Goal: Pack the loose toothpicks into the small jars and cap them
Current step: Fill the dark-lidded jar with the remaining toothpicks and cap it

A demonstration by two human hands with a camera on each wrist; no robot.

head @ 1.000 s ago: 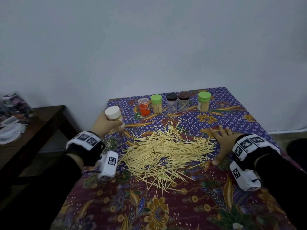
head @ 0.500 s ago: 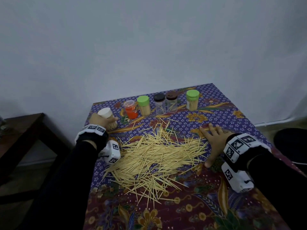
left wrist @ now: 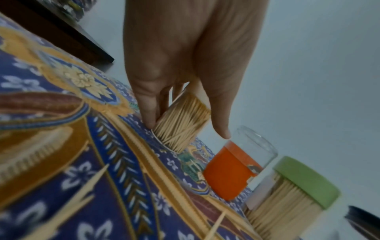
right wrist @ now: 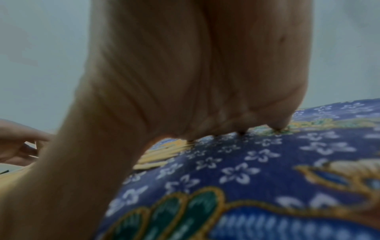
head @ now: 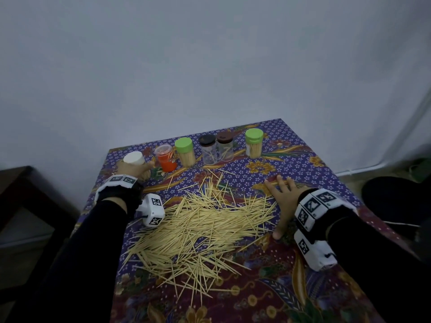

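A big heap of loose toothpicks (head: 198,227) lies in the middle of the patterned tablecloth (head: 291,159). My left hand (head: 133,170) grips a white-capped jar (head: 134,159) packed with toothpicks (left wrist: 182,124), its base on the cloth at the back left, beside an orange jar (head: 166,158) (left wrist: 230,170). Along the back stand a green-capped full jar (head: 185,152) (left wrist: 292,191), two dark-capped nearly empty jars (head: 207,149) (head: 225,146) and another green-capped jar (head: 253,142). My right hand (head: 283,199) lies flat, fingers spread, at the heap's right edge.
A dark wooden side table (head: 16,194) stands left of the table, close to the wall. A dark round object (head: 396,201) sits on the floor at the right. The near part of the cloth (head: 256,299) holds only stray toothpicks.
My left hand has carried the white-capped jar back and down, setting its base on the cloth next to the orange jar. The right hand has stayed flat by the heap.
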